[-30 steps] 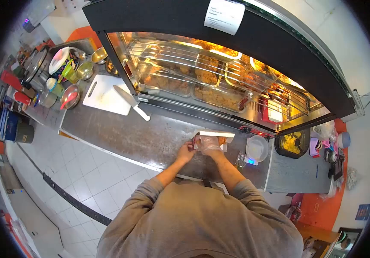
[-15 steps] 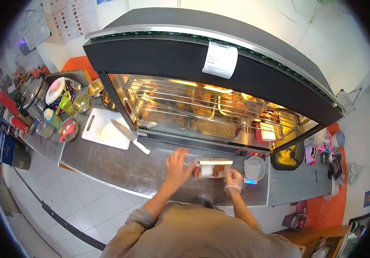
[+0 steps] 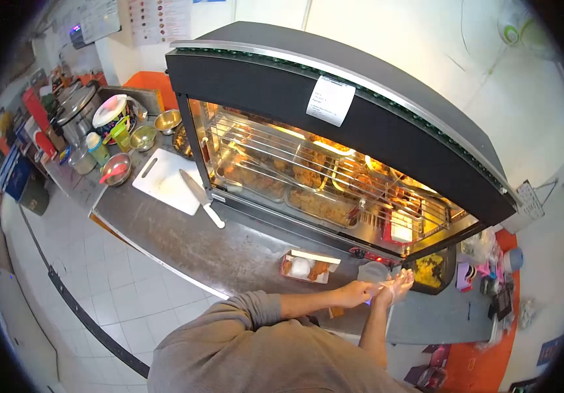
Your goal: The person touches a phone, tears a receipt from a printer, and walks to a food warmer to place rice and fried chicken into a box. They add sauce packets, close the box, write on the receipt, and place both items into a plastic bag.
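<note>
My right hand (image 3: pixel 397 286) is held palm up with its fingers stretched out, in a clear plastic glove (image 3: pixel 387 284). Reaching across from the left, my left hand (image 3: pixel 359 293) is closed, its fingertips pinching the glove near the right thumb. On the counter, left of both hands, an open box (image 3: pixel 322 278) holds a white rounded lump (image 3: pixel 301 267) and brown fried pieces (image 3: pixel 319 269). Neither hand touches the box. Just behind my hands is a clear round plastic tub (image 3: pixel 373 270), partly hidden by them.
A heated display cabinet (image 3: pixel 249 72) with trays of fried food stands behind the counter (image 3: pixel 229 245). To the left, a knife (image 3: pixel 202 198) lies on a white cutting board (image 3: pixel 157 178), near several bowls. A black pan (image 3: pixel 449 265) of yellow food is at the right.
My left hand has left the box and crossed rightward to my right hand. My right hand has moved right, away from the box, and opened. The view has turned.
</note>
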### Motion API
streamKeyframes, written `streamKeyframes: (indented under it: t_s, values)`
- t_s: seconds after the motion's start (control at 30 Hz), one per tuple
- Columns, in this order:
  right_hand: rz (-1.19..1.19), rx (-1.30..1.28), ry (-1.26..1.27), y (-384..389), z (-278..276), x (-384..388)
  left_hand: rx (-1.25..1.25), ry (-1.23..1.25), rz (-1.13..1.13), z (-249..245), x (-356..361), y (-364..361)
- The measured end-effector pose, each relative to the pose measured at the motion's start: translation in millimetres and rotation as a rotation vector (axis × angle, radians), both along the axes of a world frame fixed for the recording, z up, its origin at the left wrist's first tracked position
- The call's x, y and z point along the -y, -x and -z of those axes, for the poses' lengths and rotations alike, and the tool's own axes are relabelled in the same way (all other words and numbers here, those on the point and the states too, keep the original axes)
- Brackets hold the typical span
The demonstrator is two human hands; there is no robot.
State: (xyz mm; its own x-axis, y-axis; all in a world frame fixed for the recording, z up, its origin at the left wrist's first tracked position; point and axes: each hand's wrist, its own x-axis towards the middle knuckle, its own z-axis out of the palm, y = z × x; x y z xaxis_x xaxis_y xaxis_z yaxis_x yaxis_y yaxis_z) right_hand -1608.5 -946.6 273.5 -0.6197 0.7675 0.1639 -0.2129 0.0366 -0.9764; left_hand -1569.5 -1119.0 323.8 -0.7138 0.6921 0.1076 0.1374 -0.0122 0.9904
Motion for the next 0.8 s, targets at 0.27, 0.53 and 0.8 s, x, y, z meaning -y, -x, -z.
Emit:
streamKeyframes:
  t_s: [0.27, 0.53, 0.8]
  values:
    - [-0.083, 0.021, 0.251, -3, 22, -39, 0.555, -0.458, -0.111, 67, -96, 5]
    - [-0.518, 0.205, -0.003, 9, 84, -67, 1.141, -0.58, 0.288, 66, -128, 88]
    - [-0.554, 0.53, -0.276, -74, 95, -107, 0.132, 0.475, -0.264, 169, -168, 135]
